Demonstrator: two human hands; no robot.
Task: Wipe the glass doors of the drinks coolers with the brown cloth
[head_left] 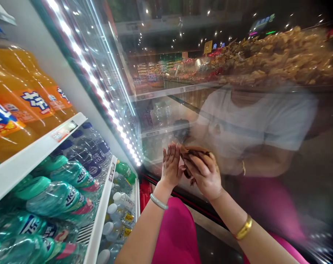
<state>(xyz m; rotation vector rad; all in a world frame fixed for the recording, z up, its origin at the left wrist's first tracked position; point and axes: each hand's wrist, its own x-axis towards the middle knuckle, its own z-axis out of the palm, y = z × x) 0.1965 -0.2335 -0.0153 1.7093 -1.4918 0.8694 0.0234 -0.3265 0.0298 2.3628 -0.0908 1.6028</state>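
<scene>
One brown cloth [195,149] is held bunched under the right hand's [206,176] curled fingers, at the glass door [161,110]. Left hand [170,165] — open, apparently empty — is spread beside it. Pane contact appears established — extent done or remaining cannot be judged.

Crumpled brown cloth [196,149], partly folded, against the reflective glass door [159,134].

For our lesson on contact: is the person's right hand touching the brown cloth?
Touching. The head view shows the right hand with its fingers bent over the bunched brown cloth.
</scene>
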